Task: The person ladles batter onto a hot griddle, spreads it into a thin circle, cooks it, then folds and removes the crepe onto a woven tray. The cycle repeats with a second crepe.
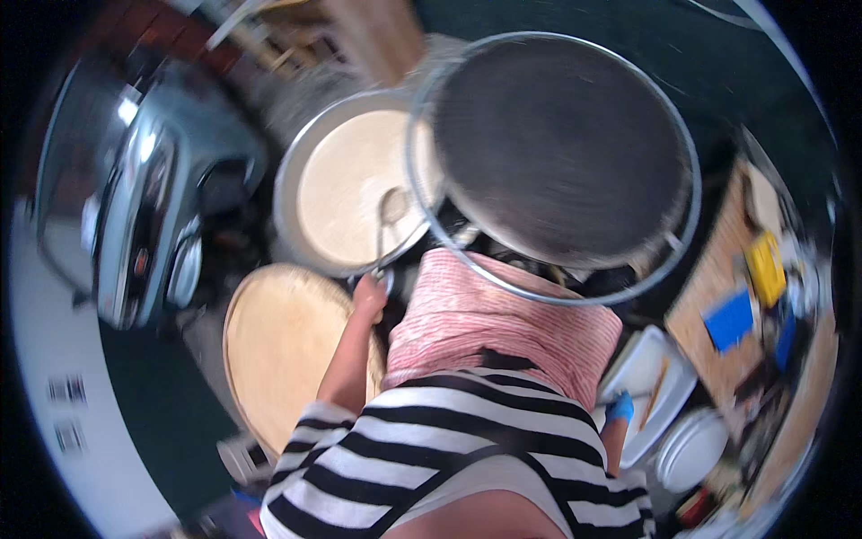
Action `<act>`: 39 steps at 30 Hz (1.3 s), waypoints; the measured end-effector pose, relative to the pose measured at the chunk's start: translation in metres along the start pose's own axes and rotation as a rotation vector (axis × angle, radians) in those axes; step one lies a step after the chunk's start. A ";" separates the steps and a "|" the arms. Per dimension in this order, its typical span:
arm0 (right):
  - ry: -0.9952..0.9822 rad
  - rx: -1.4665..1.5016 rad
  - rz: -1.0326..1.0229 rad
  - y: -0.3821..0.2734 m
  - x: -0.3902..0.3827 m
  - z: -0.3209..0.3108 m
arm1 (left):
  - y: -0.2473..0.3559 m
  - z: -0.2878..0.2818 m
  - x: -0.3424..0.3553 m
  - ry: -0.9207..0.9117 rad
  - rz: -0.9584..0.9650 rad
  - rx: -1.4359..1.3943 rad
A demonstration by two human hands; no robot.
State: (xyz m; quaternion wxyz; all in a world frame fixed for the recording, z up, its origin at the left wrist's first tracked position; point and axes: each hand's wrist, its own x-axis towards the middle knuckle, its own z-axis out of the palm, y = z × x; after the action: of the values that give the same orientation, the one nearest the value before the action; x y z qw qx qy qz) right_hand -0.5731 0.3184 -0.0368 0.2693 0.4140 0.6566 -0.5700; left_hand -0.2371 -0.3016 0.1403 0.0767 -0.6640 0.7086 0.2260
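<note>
My left hand (367,298) is wrapped round the handle of a ladle (392,205). The ladle's bowl rests at the surface of pale batter (346,175) in a large metal pot (289,202). To the pot's right is a big round black griddle (557,148) with a metal ring (696,180) round it. My right hand (620,409), in a blue glove, is low at my right side by a white tub (684,382). A thin wooden stick (655,391) lies across that tub. The right hand's fingers are too small and blurred to make out.
A round wooden board (287,350) sits below the pot, beside my left forearm. A grey-blue scooter (153,189) stands at the far left. On the right, a wooden shelf (709,332) bears a blue block (728,320) and a yellow one (765,269); a white lidded bucket (693,449) is below.
</note>
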 end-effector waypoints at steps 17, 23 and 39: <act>0.187 -0.172 0.060 -0.023 -0.035 -0.038 | -0.007 -0.007 0.050 -0.429 -0.041 -0.489; 0.209 -0.168 0.006 -0.030 -0.046 -0.045 | -0.019 -0.043 0.055 -0.033 0.106 -0.581; 0.340 -0.195 -0.018 -0.038 -0.051 -0.053 | 0.002 -0.008 0.080 0.183 0.118 -0.348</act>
State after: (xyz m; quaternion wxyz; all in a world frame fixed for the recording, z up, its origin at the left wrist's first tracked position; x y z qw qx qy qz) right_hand -0.5732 0.3571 0.0364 0.1884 0.4704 0.7483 -0.4280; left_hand -0.2459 -0.3774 0.1146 -0.1172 -0.6425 0.7005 0.2876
